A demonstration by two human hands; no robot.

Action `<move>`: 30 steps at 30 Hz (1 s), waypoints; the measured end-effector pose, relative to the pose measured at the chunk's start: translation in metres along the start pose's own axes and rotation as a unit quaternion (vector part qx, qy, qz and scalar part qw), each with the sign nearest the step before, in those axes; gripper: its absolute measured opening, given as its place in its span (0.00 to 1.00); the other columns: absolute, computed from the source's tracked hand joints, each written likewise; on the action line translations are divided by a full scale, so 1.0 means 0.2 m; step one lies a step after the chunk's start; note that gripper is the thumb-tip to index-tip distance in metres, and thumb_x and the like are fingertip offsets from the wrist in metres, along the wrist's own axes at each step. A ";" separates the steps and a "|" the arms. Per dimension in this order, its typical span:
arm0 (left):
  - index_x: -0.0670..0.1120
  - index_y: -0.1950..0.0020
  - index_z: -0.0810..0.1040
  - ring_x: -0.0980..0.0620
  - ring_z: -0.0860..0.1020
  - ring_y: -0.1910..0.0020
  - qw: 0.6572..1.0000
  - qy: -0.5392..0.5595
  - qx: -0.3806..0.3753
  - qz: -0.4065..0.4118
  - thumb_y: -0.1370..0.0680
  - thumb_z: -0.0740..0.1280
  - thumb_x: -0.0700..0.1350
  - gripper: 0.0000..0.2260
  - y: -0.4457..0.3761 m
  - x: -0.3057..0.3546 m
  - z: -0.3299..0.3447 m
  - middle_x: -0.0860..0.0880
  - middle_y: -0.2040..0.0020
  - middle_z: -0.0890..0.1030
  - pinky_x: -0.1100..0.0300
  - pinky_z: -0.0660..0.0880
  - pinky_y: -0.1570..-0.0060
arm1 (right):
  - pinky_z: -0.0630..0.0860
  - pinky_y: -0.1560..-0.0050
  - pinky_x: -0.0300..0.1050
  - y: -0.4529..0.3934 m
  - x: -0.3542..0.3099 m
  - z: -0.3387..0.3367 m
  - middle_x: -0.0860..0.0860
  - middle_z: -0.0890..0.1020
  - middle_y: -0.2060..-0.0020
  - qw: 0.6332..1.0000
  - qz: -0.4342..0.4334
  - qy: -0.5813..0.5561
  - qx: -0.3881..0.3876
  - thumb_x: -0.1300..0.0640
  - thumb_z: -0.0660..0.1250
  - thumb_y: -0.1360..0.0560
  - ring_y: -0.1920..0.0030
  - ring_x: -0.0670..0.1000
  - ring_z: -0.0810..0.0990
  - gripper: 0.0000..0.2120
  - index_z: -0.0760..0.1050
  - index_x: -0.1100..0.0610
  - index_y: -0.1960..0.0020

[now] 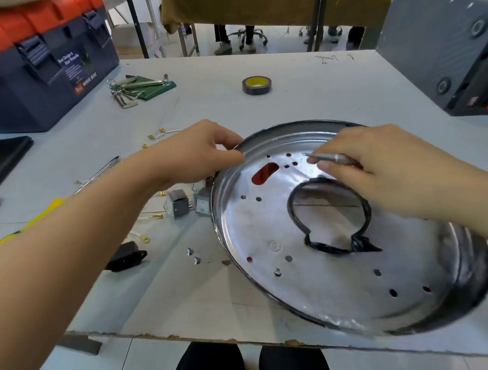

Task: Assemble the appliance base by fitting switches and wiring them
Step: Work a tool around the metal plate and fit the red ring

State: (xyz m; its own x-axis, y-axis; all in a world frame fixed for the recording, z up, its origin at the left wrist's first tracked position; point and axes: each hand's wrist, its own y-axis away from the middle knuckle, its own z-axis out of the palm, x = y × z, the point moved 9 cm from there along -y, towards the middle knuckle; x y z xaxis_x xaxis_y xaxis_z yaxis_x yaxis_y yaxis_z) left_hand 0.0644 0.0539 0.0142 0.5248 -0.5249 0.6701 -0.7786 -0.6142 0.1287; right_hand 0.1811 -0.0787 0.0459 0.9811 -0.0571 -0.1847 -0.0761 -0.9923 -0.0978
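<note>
A round metal appliance base lies on the white table, overhanging the near edge at about 5 o'clock from the table's middle. The left hand pinches the base's rim at roughly 10 o'clock, thumb and fingers closed on the lip. The right hand has its fingers curled around a thin metal tool, whose tip points toward the small holes near the red slot at the base's 11 o'clock. Just outside the rim at 9 o'clock sit small switches and loose wires with brass terminals; two screws lie near 8 o'clock. Far at 10 o'clock stands a blue toolbox with an orange lid, its label partly readable as "WING BOX"; the finer print is too small to read. A roll of tape rests at 12 o'clock.
</note>
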 end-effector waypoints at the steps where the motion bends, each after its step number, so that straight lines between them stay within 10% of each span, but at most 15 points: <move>1: 0.52 0.51 0.83 0.47 0.74 0.64 1.000 -0.008 -0.010 0.004 0.23 0.64 0.46 0.08 -0.02 0.01 0.00 0.37 0.52 0.81 0.51 0.74 0.57 | 0.74 0.52 0.53 -0.01 0.04 -0.02 0.51 0.78 0.54 1.000 0.019 0.003 0.020 0.43 0.51 0.27 0.54 0.54 0.76 0.23 0.78 0.54 0.47; 6: 0.54 0.49 0.81 0.53 0.80 0.54 0.997 -0.056 0.055 0.010 0.25 0.67 0.54 0.08 -0.07 0.05 -0.04 0.56 0.53 0.81 0.58 0.77 0.52 | 0.71 0.52 0.48 -0.05 0.29 -0.07 0.51 0.74 0.42 0.989 0.114 0.057 0.072 0.42 0.60 0.23 0.44 0.55 0.74 0.19 0.73 0.47 0.35; 11: 0.48 0.49 0.81 0.59 0.76 0.62 0.965 -0.162 0.203 0.025 0.26 0.64 0.61 0.19 0.13 0.13 -0.15 0.54 0.58 0.78 0.63 0.72 0.62 | 0.71 0.56 0.47 -0.07 0.44 -0.04 0.52 0.80 0.47 0.981 0.174 0.080 0.041 0.41 0.63 0.25 0.49 0.58 0.76 0.17 0.75 0.48 0.40; 17: 0.51 0.53 0.80 0.55 0.83 0.69 0.996 0.014 0.007 -0.090 0.31 0.70 0.58 0.13 0.36 0.03 0.08 0.51 0.60 0.85 0.64 0.74 0.66 | 0.64 0.65 0.44 -0.08 0.43 -0.06 0.55 0.79 0.62 0.979 0.171 0.096 0.059 0.50 0.66 0.25 0.60 0.59 0.74 0.10 0.76 0.53 0.63; 25: 0.50 0.52 0.81 0.58 0.78 0.73 0.996 0.032 0.046 -0.065 0.27 0.70 0.37 0.09 0.27 0.02 0.06 0.49 0.56 0.84 0.69 0.73 0.73 | 0.60 0.71 0.40 0.00 0.49 -0.08 0.50 0.74 0.68 0.974 0.199 0.104 0.032 0.49 0.66 0.25 0.64 0.56 0.73 0.14 0.71 0.51 0.68; 30: 0.50 0.45 0.80 0.51 0.81 0.56 0.998 -0.059 0.012 -0.029 0.27 0.69 0.38 0.13 0.14 0.07 0.02 0.55 0.51 0.82 0.50 0.77 0.47 | 0.63 0.70 0.43 0.03 0.51 -0.08 0.51 0.74 0.72 0.980 0.190 0.052 0.006 0.44 0.68 0.27 0.69 0.52 0.72 0.17 0.73 0.56 0.67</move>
State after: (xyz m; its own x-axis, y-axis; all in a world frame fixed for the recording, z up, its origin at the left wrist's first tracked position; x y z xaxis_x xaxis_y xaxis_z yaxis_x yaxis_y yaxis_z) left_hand 0.0510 0.0275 0.0244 0.6064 -0.5525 0.5719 -0.7380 -0.6588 0.1461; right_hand 0.2842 -0.0930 0.0427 0.8939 -0.4345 -0.1100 -0.4418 -0.8955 -0.0530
